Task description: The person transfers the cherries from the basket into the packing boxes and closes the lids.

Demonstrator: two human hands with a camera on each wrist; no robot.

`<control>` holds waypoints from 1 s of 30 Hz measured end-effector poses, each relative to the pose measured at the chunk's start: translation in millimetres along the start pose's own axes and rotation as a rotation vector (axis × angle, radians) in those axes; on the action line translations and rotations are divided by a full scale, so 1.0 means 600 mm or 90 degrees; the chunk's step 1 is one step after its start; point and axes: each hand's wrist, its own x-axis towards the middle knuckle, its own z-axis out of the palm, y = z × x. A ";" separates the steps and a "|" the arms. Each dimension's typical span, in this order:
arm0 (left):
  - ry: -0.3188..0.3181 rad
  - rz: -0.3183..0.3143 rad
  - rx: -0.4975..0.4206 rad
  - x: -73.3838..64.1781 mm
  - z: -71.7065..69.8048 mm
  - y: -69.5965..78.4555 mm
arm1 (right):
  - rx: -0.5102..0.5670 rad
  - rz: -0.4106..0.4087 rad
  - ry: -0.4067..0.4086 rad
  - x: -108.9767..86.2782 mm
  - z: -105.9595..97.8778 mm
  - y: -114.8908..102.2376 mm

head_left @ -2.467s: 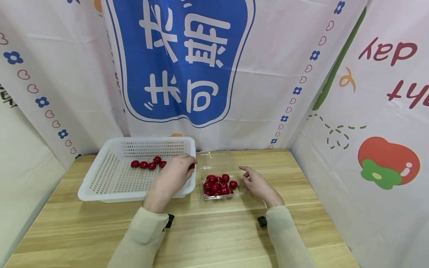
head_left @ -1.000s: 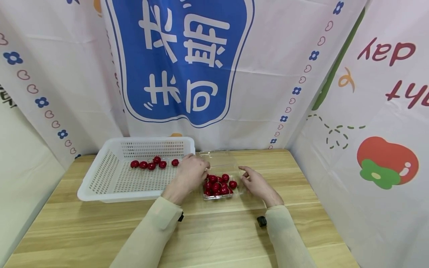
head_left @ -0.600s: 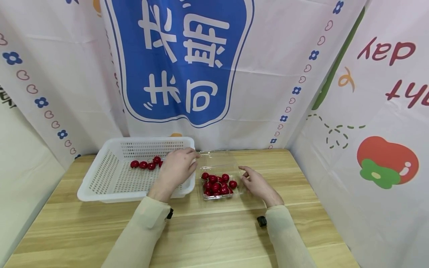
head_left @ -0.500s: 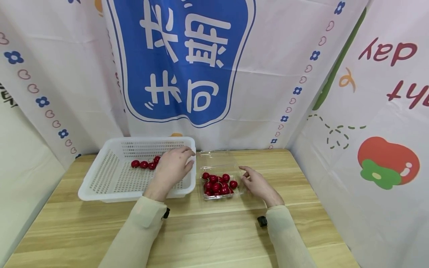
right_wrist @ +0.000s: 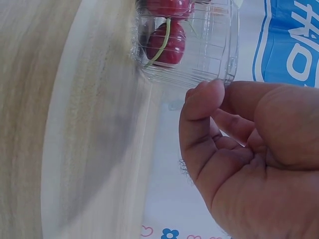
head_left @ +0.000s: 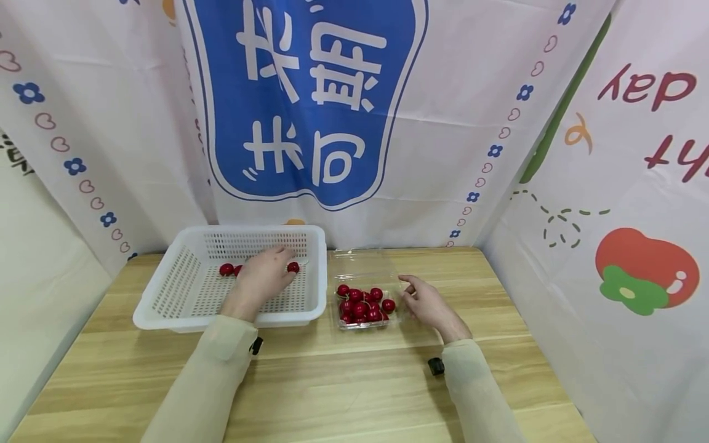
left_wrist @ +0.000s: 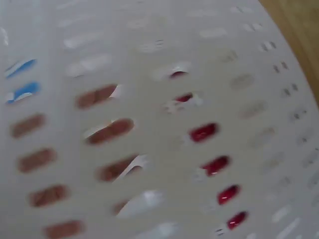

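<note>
The cherries (head_left: 360, 307) lie in two places. Most sit heaped in a clear box (head_left: 365, 327) whose lid (head_left: 360, 263) is folded back on the side toward the backdrop (head_left: 443, 111). In the right wrist view one of them, with a green stem across it, lies just inside the clear wall. The others are on the floor of a white basket (head_left: 172, 322), just left of the box: two show left of the left grip (head_left: 263, 277), and a lone cherry (head_left: 293, 267) shows by its fingertips. The hand hides the stretch between.

The left grip, a bare hand, is inside the basket with its fingers loose, thumb and fingertips on either side of the lone cherry; whether they touch it I cannot tell. The left wrist view, blurred, has the basket's slots with red showing through some. The right grip (head_left: 428, 304) is at the right side of the box, thumb and finger pinching its edge, the other fingers curled.

Both arms wear pale sleeves (head_left: 183, 387), with a dark wrist piece (head_left: 436, 366) at each cuff. Box and basket stand on a wood-grain desk (head_left: 354, 381). The backdrop carries a blue panel (head_left: 365, 147) with white characters; a red fruit print (head_left: 637, 249) is on the cloth to the right.
</note>
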 end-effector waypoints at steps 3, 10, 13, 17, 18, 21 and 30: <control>-0.041 -0.019 -0.004 0.002 0.006 -0.008 | -0.004 -0.001 0.000 -0.001 -0.001 -0.001; -0.093 -0.053 -0.016 0.003 0.017 -0.021 | -0.012 0.004 -0.004 0.000 0.000 -0.002; -0.111 -0.067 -0.005 0.003 0.021 -0.025 | -0.013 0.007 -0.005 0.001 0.001 0.000; -0.125 -0.064 0.011 0.007 0.028 -0.029 | -0.016 0.009 -0.003 0.003 0.002 0.004; -0.124 -0.060 0.012 0.007 0.030 -0.031 | -0.016 0.008 -0.002 0.003 0.002 0.005; -0.113 -0.046 0.018 0.008 0.033 -0.035 | -0.019 0.007 -0.001 0.004 0.003 0.007; -0.084 -0.026 0.050 0.009 0.034 -0.035 | -0.018 0.008 -0.001 0.002 0.002 0.006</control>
